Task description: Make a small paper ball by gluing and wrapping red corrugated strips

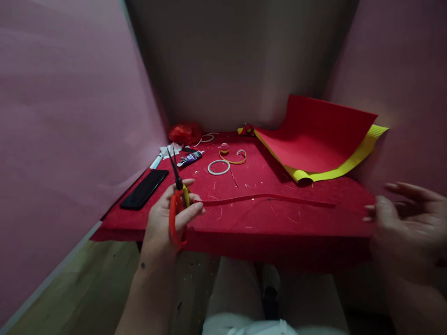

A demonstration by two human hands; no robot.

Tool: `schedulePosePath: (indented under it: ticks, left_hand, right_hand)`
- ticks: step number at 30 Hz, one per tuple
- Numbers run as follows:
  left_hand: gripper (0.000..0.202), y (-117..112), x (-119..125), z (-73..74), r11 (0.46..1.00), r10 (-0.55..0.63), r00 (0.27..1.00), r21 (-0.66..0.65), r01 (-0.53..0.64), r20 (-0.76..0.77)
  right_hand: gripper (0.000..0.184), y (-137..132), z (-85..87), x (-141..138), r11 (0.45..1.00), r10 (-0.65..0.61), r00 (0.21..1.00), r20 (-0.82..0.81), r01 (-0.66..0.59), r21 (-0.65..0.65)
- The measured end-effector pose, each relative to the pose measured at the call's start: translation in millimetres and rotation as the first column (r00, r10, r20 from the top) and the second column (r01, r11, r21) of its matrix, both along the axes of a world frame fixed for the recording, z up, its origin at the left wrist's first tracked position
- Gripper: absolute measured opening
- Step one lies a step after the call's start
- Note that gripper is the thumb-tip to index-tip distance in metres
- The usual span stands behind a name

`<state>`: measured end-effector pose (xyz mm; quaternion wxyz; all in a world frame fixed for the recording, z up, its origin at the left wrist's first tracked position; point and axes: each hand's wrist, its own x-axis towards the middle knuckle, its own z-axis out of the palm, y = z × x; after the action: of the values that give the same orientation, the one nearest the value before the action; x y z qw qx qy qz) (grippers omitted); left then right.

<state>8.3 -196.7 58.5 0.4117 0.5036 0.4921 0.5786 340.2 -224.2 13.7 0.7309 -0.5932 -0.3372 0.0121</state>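
My left hand [166, 210] is closed around scissors [177, 211] with red-orange handles, their dark blades pointing up. Between its thumb and fingers it also pinches one end of a narrow red strip [265, 196]. A small yellow piece [186, 195] shows by the scissors in that hand; what it is I cannot make out. The strip runs rightward over the red-covered table, its far end lying loose. Off the table's right edge is my right hand [408, 223], slightly blurred, its fingers apart and nothing visible in them.
A black phone [145, 190] lies left, near a glue tube [190, 158] and a red plastic bag [185, 133]. A white ring [219, 167], a small red-yellow coil [224, 148] and a yellow strip [237, 162] lie mid-table. Curled red [321, 135] and yellow [349, 173] sheets stand right.
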Motion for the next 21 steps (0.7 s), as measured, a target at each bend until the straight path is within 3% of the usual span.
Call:
schedulePosePath:
  ticks: [2, 3, 5, 8, 11, 13, 16, 20, 21]
  left_hand:
    - [0.047, 0, 3, 4.9, 0.999, -0.022, 1.000, 0.024, 0.023, -0.011]
    - [0.046, 0, 5, 7.2, 0.999, -0.037, 0.999, 0.036, 0.037, -0.008]
    - [0.045, 1, 5, 11.7, 0.995, -0.084, 0.996, 0.048, 0.084, -0.002]
    - [0.048, 2, 4, 19.7, 0.985, -0.167, 0.986, 0.053, 0.166, 0.011]
    - [0.046, 0, 3, 28.8, 0.982, -0.175, 0.984, 0.079, 0.171, 0.036]
    - [0.043, 0, 3, 34.1, 0.981, -0.159, 0.986, 0.117, 0.152, 0.049]
    - [0.042, 3, 2, 40.7, 0.963, -0.210, 0.976, 0.182, 0.197, 0.055]
    - [0.041, 9, 4, 51.4, 0.937, -0.275, 0.957, 0.250, 0.246, 0.090]
    - [0.041, 9, 6, 54.8, 0.933, -0.281, 0.954, 0.265, 0.244, 0.108]
  right_hand:
    - [0.024, -1, 15.1, -19, 0.965, 0.235, 0.956, 0.174, -0.209, -0.157]
    - [0.024, 2, 22.5, -29, 0.921, 0.376, 0.884, 0.277, -0.326, -0.213]
    - [0.033, 12, 34.7, -49, 0.806, 0.591, 0.649, 0.479, -0.493, -0.326]
    - [0.037, 34, 43.6, -72, 0.689, 0.703, 0.349, 0.619, -0.549, -0.473]
    - [0.020, 47, 47.2, -88, 0.621, 0.745, 0.151, 0.649, -0.512, -0.593]
    - [0.014, 49, 51.5, -96, 0.602, 0.756, 0.092, 0.648, -0.488, -0.633]
    - [0.018, 48, 62.7, -102, 0.624, 0.740, 0.106, 0.664, -0.475, -0.620]
    - [0.007, 45, 81.3, -106, 0.522, 0.791, 0.020, 0.611, -0.544, -0.657]
    - [0.007, 45, 86.1, -106, 0.526, 0.785, 0.041, 0.618, -0.571, -0.630]
